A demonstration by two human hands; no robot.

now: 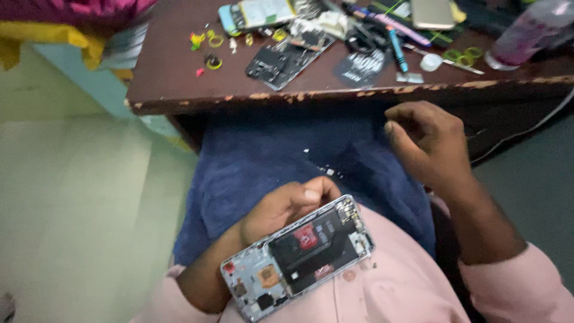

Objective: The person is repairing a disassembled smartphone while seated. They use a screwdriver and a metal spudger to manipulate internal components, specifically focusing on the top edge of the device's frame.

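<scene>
My left hand point(287, 206) grips an opened smartphone point(299, 257) with its back cover off, black inner plates and a red patch showing, held low against my pink shirt. My right hand point(427, 140) hovers above a dark blue cloth point(257, 161) on my lap, fingers curled with thumb and fingertips pinched; whether anything small is between them I cannot tell. A few tiny white bits point(327, 171) lie on the cloth between the two hands.
A worn brown table point(179, 78) stands ahead, its chipped edge just above my right hand. On it lie a black phone frame point(281, 60), another phone point(254, 15), pens and tools point(391, 36), small yellow-green rings point(215, 51), a pink bottle point(526, 33). Pale floor at left.
</scene>
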